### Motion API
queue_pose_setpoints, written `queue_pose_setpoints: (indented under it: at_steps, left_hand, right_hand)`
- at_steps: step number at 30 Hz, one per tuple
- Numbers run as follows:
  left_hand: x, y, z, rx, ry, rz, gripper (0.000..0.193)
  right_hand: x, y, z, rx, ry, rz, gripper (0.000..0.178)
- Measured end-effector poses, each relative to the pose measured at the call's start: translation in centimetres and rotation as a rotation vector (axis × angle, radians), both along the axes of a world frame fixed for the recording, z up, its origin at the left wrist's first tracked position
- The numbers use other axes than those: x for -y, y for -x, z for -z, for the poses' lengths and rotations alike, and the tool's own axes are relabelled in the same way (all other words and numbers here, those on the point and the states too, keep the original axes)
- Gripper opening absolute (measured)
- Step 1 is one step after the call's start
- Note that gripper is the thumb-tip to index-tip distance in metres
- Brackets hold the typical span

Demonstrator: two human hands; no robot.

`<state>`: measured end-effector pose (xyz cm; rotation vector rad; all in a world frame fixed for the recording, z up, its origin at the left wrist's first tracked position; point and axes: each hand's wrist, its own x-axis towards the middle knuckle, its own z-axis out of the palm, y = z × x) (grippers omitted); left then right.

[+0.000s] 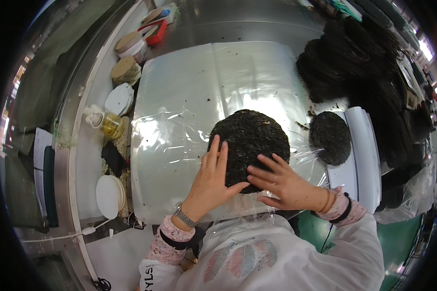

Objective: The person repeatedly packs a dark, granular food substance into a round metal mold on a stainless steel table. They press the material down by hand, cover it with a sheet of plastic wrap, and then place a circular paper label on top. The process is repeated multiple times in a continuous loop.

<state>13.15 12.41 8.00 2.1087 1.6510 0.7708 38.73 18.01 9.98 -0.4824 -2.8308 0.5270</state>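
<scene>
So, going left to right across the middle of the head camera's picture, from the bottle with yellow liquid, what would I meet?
Bottle with yellow liquid → larger dark round piece under the hands → smaller dark round piece → white roll.

A metal workbench (pixel 262 30) is supporting a broad, glossy expanse of clear plastic film (pixel 175 70), on which a large round seaweed disc (pixel 250 131) is lying; to the right, a dark heap of similar discs (pixel 344 60) is resting near a white paper roll (pixel 364 150); along the left side, a red tray (pixel 156 36), stacked round cards (pixel 126 70) and an oil bottle (pixel 112 127) are sitting in a row.
</scene>
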Motion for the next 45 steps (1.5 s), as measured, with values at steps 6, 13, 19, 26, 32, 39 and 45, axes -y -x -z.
queue_pose_setpoints:
  at_steps: [6,13,19,26,32,39,45]
  left_hand:
    - [-2.2,-1.1,-2.1,-0.269,0.247,0.060,0.113]
    - [-4.0,-2.4,-0.1,-0.434,0.400,0.010,0.100]
    - [-5.8,-2.9,-1.1,-0.310,0.017,0.197,0.118]
    - [-6.5,-3.0,3.8,-0.502,0.229,0.215,0.136]
    - [-6.7,-2.2,1.8,-0.179,0.069,0.222,0.100]
    - [-6.7,3.7,5.1,0.589,0.317,-0.259,0.083]
    - [-7.0,3.6,3.9,0.641,-0.011,-0.264,0.071]
  right_hand:
    - [-6.0,3.1,1.1,0.146,0.030,0.113,0.111]
    - [-6.3,5.9,4.9,0.296,-0.070,-0.020,0.089]
    - [-6.1,1.7,-1.6,0.063,0.100,0.197,0.091]
    - [-7.0,4.7,2.8,0.522,-0.198,0.129,0.091]
    - [-7.9,-5.6,-1.8,-0.132,0.261,0.393,0.080]
    - [-5.3,-21.9,10.1,0.286,-0.073,0.789,0.112]
    - [-5.7,-22.5,5.8,-0.020,-0.186,0.871,0.064]
